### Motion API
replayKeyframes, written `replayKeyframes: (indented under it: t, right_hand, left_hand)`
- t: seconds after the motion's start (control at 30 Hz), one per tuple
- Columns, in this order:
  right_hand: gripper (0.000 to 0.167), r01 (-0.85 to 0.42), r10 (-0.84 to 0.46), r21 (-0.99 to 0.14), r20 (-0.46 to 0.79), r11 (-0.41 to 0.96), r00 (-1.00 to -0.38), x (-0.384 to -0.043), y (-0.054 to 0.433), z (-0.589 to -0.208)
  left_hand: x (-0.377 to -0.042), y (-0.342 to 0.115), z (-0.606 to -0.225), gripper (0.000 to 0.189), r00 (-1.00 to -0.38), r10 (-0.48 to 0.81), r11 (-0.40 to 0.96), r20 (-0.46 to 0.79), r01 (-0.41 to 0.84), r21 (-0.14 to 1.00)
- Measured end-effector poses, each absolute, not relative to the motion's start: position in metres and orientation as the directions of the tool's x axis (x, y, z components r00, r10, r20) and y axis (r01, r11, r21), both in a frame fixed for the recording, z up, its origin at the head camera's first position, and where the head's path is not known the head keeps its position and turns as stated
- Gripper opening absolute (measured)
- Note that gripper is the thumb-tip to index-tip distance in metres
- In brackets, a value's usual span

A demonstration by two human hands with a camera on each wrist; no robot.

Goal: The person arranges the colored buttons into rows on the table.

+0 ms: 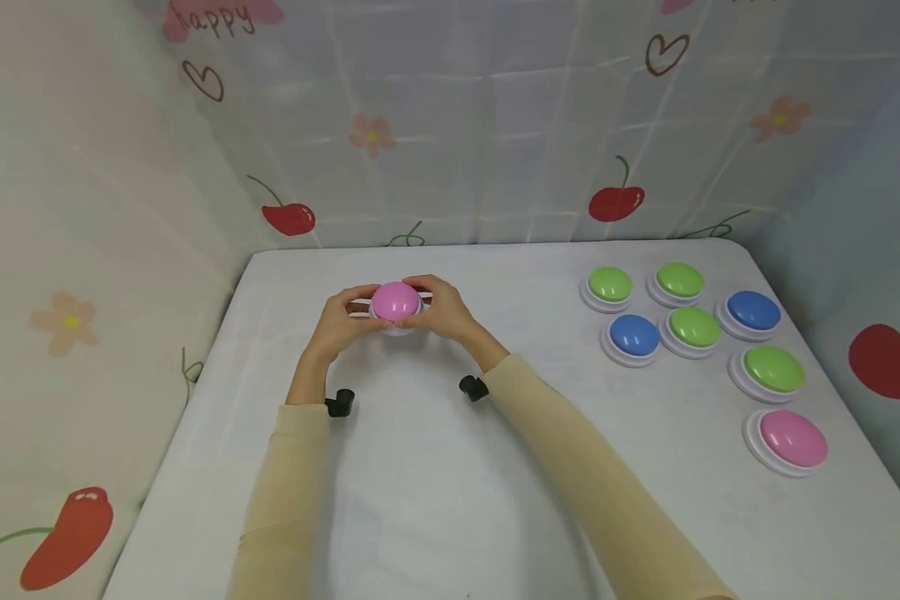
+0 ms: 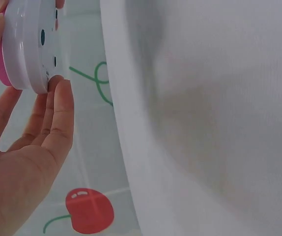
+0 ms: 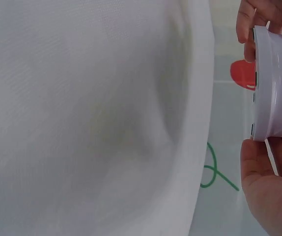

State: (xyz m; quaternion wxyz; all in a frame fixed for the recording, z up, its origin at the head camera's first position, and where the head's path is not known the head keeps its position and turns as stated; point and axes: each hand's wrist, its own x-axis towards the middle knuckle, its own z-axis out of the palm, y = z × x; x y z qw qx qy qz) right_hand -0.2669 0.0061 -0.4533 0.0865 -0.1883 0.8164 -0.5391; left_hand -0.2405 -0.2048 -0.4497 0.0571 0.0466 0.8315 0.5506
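Between my two hands is a round push button [image 1: 395, 302] with a pink dome and a white base. My left hand [image 1: 342, 321] grips its left side, and my right hand [image 1: 444, 310] grips the right side. Both wrist views show the button's white base [image 2: 25, 44] raised above the table, with dark spots on its underside. Fingers of the left hand [image 2: 28, 142] reach under the base's rim. In the right wrist view, the right hand [image 3: 273, 191] supports the rim of the button [image 3: 273, 83] from below in the picture.
On the right of the white table [image 1: 435, 483] stand several similar buttons: green ones [image 1: 693, 327], two blue ones [image 1: 634, 335] and a pink one [image 1: 793, 438]. A printed curtain [image 1: 480, 125] hangs behind the table's far edge. Black wrist pieces [image 1: 340, 403] sit at both cuffs.
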Motion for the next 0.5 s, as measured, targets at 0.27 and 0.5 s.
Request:
replayKeyframes:
  t: [0.27,0.5]
  right_hand:
    - [0.070,-0.170,-0.391,-0.922,0.022,0.348,-0.920,-0.278,-0.018,-0.464]
    - [0.071,-0.105,-0.368,-0.916,-0.049,0.386,-0.929,-0.283,-0.029,-0.478]
  left_hand:
    - [-0.253,-0.228,-0.460,0.065,-0.988,0.130,0.417,-0.085,-0.024,0.908]
    - [-0.260,-0.234,-0.474,0.065,-0.978,0.105,0.413,-0.178,-0.120,0.903]
